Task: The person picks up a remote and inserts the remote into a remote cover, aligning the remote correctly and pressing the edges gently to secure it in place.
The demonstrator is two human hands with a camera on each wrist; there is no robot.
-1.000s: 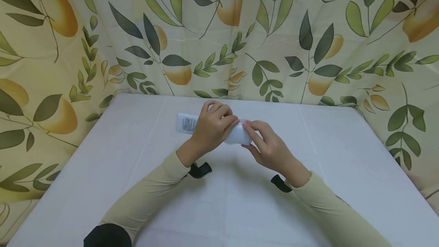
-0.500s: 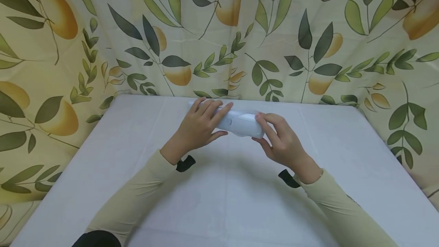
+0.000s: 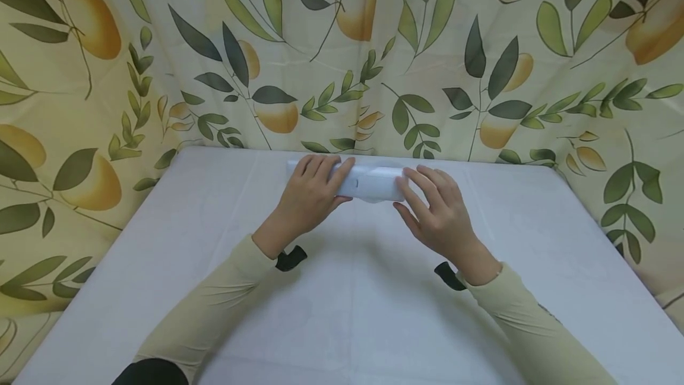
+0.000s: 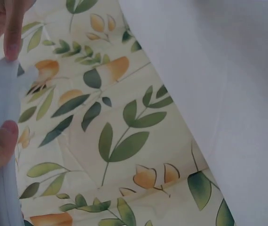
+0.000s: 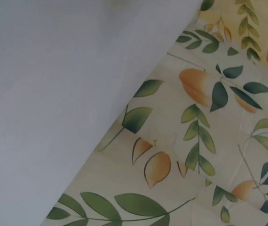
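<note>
A white squeeze tube (image 3: 369, 184) lies sideways in the air near the table's far edge in the head view. My left hand (image 3: 307, 195) grips its left part, fingers over the top; in the left wrist view the left thumb (image 4: 4, 134) presses its side. At the tube's right end, my right hand (image 3: 440, 212) pinches lightly with fingertips above and thumb at the lower edge. A pale translucent piece (image 4: 28, 77) juts from the tube near that end; what it is stays unclear. The right wrist view shows neither hand nor tube.
A white-covered table (image 3: 352, 314) spreads under both arms. Behind it hangs a curtain (image 3: 320, 76) printed with leaves and orange fruit. Dark wrist-worn pieces (image 3: 291, 258) sit under the sleeves.
My left hand has shifted left along the tube and its fingers spread over the top. The right hand moved slightly right, its fingers loosening, while the tube turned and rose toward the far edge.
</note>
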